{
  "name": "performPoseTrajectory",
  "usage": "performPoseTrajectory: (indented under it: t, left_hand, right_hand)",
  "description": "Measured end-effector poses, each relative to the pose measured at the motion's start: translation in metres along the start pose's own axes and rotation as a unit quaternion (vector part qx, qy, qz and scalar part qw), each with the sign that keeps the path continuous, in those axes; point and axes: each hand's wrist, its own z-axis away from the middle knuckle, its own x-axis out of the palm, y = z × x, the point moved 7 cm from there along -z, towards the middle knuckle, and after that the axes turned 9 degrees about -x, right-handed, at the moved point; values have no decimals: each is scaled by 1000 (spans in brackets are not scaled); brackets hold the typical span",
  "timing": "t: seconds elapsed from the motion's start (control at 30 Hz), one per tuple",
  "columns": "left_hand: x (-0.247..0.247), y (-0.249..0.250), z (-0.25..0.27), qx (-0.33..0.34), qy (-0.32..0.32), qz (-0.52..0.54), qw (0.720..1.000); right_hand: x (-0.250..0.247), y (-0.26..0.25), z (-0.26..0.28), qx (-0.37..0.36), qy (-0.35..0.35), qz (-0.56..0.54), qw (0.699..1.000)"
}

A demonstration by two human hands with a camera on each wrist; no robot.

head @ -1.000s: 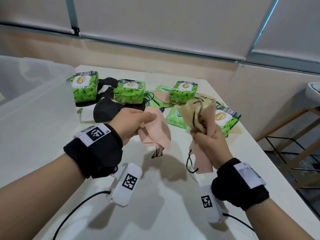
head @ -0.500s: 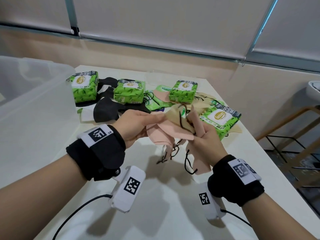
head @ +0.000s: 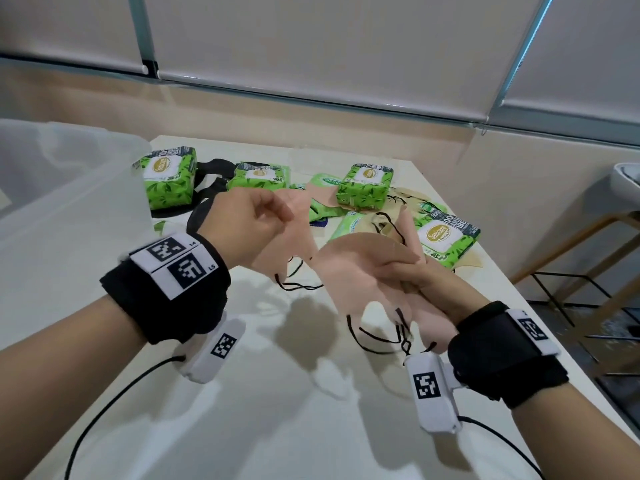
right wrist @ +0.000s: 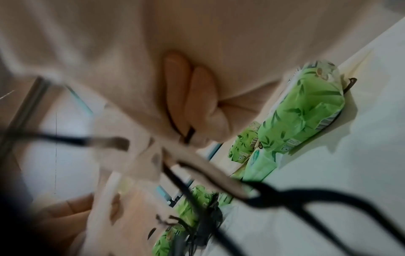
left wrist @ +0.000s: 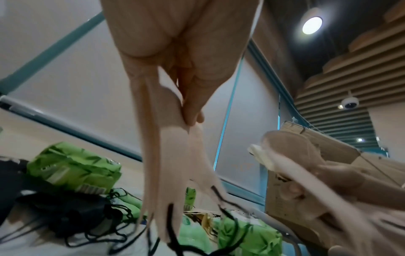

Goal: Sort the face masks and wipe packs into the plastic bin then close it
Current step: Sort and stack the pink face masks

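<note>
My left hand point(head: 273, 216) pinches one pink face mask point(head: 296, 237) above the white table; in the left wrist view its fingertips point(left wrist: 190, 112) nip the hanging mask point(left wrist: 173, 155). My right hand point(head: 415, 271) grips a bunch of pink and tan masks point(head: 356, 271) with black ear loops dangling; its fingers point(right wrist: 192, 97) curl round the fabric point(right wrist: 219, 43). Green wipe packs point(head: 169, 178) point(head: 259, 176) point(head: 365, 185) point(head: 446, 237) and black masks point(head: 204, 209) lie behind my hands. The clear plastic bin point(head: 69, 188) stands open at left.
More flat green packs point(head: 349, 226) and tan masks point(head: 401, 199) lie among the pile. The table's right edge point(head: 512, 282) drops off toward a wooden-legged stand point(head: 588, 237). Cables run from both wrist cameras across the near table.
My hands came together and have parted again. The right hand dropped lower with its bunch now spread wider; the left still holds a pink mask, a little higher.
</note>
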Motion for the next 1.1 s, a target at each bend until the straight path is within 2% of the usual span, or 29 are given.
performPoseTrajectory:
  t: [0.2,0.37,0.5,0.67,0.87,1.0,1.1]
  left_hand:
    - [24,23,29,62,-106,54,991]
    - [49,19,35,37,-149,48,987]
    - [51,15,37,17,-129,76,989]
    - [44,4,29,-11,-85,111,990]
    - [37,-11,20,-51,-47,199,977]
    - [35,-21,16,-80,-4,230,970]
    - [32,-18,17,-59,1,225,973]
  right_hand:
    - [-1,1,2,25,11,135,991]
    - [8,-1,1,16,-10,203,979]
    - [7,-2,0,15,-2,209,978]
    - [1,-5,0,7,26,158,987]
    - [-12,-8,-1,-10,101,151,983]
    - [-4,-10,-1,-45,68,78,994]
    - [-1,-18,1,-67,59,49,995]
